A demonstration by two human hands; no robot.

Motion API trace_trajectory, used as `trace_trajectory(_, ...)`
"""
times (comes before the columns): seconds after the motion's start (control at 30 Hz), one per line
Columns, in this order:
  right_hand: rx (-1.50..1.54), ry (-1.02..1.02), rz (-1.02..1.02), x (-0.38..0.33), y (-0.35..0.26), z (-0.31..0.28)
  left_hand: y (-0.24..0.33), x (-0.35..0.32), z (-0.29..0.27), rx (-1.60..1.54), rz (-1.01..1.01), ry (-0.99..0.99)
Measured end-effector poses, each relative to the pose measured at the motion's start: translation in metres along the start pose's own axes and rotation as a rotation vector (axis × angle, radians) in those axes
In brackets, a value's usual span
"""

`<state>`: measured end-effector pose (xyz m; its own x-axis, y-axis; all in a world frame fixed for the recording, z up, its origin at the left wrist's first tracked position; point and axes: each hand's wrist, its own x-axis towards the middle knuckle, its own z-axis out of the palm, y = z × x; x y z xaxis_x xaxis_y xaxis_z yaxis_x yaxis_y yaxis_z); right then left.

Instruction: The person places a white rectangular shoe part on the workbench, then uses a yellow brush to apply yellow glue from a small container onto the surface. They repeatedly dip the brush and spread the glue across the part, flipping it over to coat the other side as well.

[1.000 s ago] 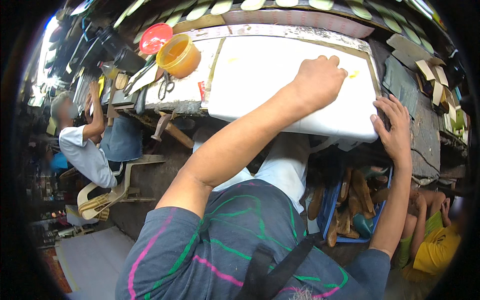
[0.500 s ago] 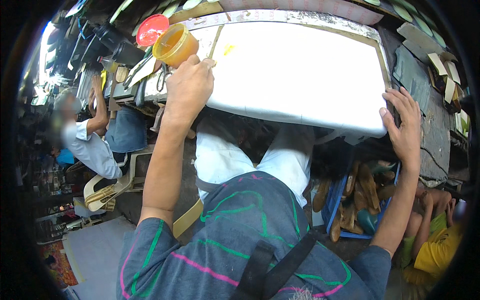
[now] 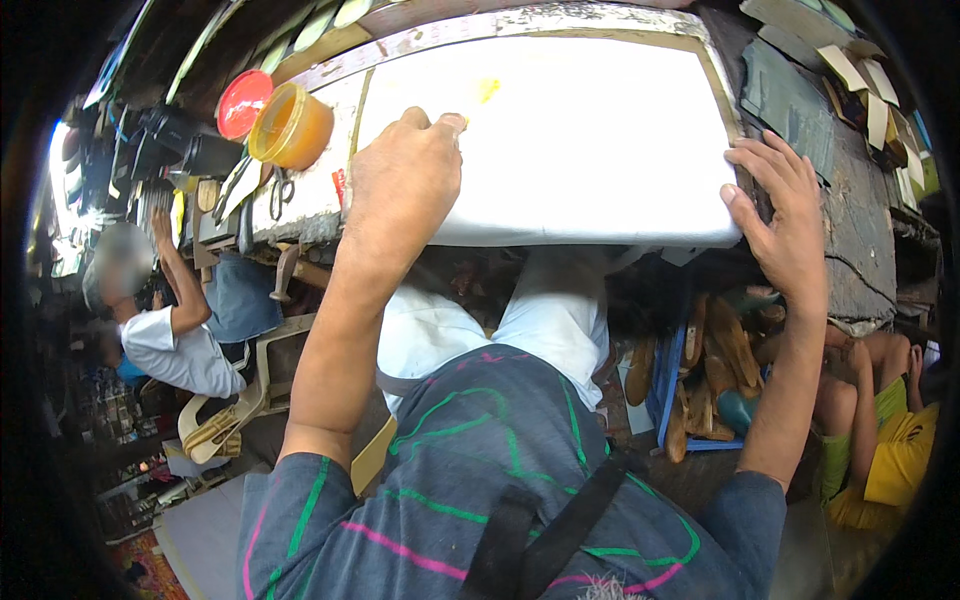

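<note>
A large white sheet (image 3: 580,150) lies over the worktop in front of me, with a small yellow smear (image 3: 488,90) near its upper left. Over the sheet's left part, just below the smear, is my left hand (image 3: 405,190), its fingers curled closed; whatever they pinch is too hidden to name. My right hand (image 3: 775,205) rests at the sheet's right edge, fingers apart, thumb at the border. Left of the sheet stands an open plastic tub (image 3: 305,132) of yellow-orange paste, tilted in view, beside its red lid (image 3: 243,103).
Scissors (image 3: 280,192) lie below the tub. A blue crate (image 3: 665,395) of brown shoe lasts (image 3: 735,340) stands under the worktop at right. One person (image 3: 165,340) sits at left near a plastic chair (image 3: 255,375); another in yellow (image 3: 900,460) is at lower right.
My left hand has moved from the tub's rim rightward onto the white sheet. My right hand stays at the sheet's right edge. The view has shifted slightly.
</note>
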<state>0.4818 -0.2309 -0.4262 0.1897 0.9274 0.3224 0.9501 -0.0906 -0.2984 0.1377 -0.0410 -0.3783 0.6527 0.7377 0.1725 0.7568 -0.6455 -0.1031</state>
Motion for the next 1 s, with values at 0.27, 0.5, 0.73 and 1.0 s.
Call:
trace_trajectory(0.27, -0.024, -0.008, -0.005, -0.001, 0.002, 0.001, 0.076, 0.035, 0.009, -0.096, 0.217, 0.075)
trace_trajectory(0.5, -0.028, -0.061, 0.021, 0.004, -0.004, -0.005, 0.121, 0.069, 0.022, -0.233, 0.370, 0.102)
trace_trajectory(0.73, -0.029, -0.065, 0.026, 0.002, -0.004, -0.003, -0.015, 0.019, 0.010, 0.019, 0.075, 0.025)
trace_trajectory(1.0, -0.016, -0.061, 0.004, 0.003, -0.001, -0.001, -0.117, -0.024, -0.011, 0.179, -0.255, 0.120)
